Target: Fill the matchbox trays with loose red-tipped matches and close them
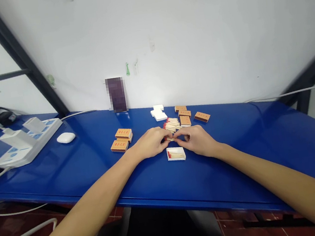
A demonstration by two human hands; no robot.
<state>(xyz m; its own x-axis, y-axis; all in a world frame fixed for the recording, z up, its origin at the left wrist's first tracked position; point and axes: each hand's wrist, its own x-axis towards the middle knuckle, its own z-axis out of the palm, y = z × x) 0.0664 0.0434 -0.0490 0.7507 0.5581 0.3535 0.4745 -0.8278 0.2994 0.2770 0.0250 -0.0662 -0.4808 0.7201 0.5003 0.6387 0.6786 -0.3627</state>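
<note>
– Both forearms come in from the bottom corners, and where do they meet?

– Over the middle of the blue table (252,147). The left hand (151,143) and the right hand (197,140) face each other, fingertips almost touching.

– How is the grip?

– Both hands have their fingers curled in, and thumb and forefinger are pressed on a small bundle of matches (172,139) held between the two hands, just above the tabletop.

– What lies right beneath?

– An open white tray (176,153) with a few red-tipped matches in it sits just in front of the hands, on the near side.

– And behind them?

– A loose pile of matches (172,124) is just beyond the fingertips. Orange matchboxes (184,114) are clustered past it to the right, and more orange boxes (122,138) are stacked beside the left wrist. Empty white trays (158,113) lie near the wall.

– Anything farther off?

– Far to the left are a white power strip (28,140) and a small white case (65,137). A dark blurred object (116,94) leans on the wall.
</note>
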